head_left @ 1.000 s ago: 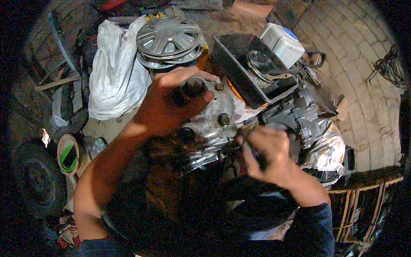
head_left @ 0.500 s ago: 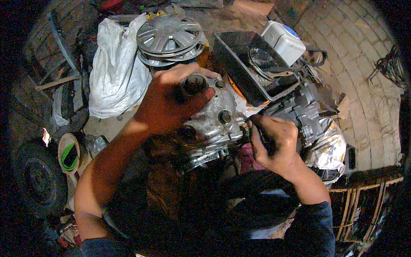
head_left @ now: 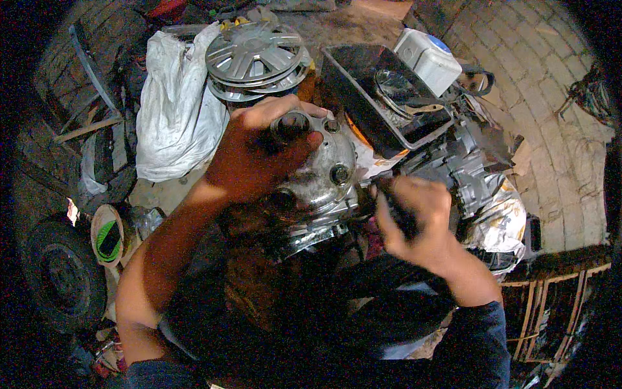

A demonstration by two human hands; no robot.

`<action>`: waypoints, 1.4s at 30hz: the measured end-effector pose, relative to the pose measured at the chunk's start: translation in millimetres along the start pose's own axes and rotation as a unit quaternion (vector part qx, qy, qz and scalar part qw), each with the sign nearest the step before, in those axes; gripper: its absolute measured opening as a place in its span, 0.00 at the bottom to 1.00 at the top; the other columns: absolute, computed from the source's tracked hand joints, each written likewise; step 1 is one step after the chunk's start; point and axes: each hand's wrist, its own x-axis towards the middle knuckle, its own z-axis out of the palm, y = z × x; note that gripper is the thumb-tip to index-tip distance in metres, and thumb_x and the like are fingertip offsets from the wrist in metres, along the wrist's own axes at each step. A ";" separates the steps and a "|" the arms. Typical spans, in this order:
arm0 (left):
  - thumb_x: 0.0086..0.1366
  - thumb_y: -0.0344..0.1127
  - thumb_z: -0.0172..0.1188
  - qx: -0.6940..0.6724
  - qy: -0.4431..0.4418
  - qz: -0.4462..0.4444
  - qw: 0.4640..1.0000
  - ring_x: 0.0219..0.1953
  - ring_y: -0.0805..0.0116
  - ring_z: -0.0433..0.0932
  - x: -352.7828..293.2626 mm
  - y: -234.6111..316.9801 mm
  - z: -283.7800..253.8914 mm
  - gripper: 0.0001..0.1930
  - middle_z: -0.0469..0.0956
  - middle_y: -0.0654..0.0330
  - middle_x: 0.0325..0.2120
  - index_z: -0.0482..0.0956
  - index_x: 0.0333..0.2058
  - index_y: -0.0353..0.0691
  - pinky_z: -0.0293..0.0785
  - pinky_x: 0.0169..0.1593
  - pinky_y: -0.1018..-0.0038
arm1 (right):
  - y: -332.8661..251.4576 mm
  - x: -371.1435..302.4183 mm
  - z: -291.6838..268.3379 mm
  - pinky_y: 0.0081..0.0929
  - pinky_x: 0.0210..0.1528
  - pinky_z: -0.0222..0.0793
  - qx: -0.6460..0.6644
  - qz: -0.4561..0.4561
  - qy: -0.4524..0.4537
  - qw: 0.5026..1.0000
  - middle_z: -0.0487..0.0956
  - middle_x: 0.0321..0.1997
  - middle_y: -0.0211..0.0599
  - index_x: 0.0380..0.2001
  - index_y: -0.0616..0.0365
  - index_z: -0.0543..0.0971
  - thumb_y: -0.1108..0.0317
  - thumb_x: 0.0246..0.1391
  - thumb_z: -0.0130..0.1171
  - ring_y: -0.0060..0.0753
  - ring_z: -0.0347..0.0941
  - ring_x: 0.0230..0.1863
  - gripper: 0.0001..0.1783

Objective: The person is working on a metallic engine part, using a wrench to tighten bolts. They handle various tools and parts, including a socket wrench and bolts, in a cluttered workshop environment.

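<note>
A grey metal engine part (head_left: 324, 165), rounded on top with several bolts or capped openings, stands over my lap. My left hand (head_left: 256, 139) is wrapped round its left and far side, with the thumb lying across the top near a dark round opening. Close to its right side, my right hand (head_left: 414, 211) is closed, fingers curled and slightly smeared by motion. Whatever it pinches is dark and hidden by the fingers and shadow. Shade covers the lower part of the engine part.
Beyond my hands lie stacked wheel covers (head_left: 256, 55), a white sack (head_left: 175, 110) and a black tray (head_left: 363, 107) with a round part and a brush-like tool inside. A white container (head_left: 427, 61) stands behind it. Another metal casting (head_left: 470, 168) sits at right, a tyre (head_left: 61, 275) at left.
My right hand has shifted very slightly and blurs more, staying beside the engine part. The left hand keeps its hold. The whole view has moved a little.
</note>
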 end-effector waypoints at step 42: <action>0.61 0.49 0.57 -0.041 -0.019 -0.006 0.999 0.37 0.67 0.78 1.0 4.2 -1.7 0.23 0.81 0.53 0.33 0.80 0.43 0.33 0.71 0.45 0.73 | 11.4 -5.1 19.8 0.41 0.25 0.67 -0.055 0.034 0.023 0.998 0.74 0.20 0.49 0.26 0.63 0.75 0.75 0.47 0.61 0.52 0.74 0.23 0.04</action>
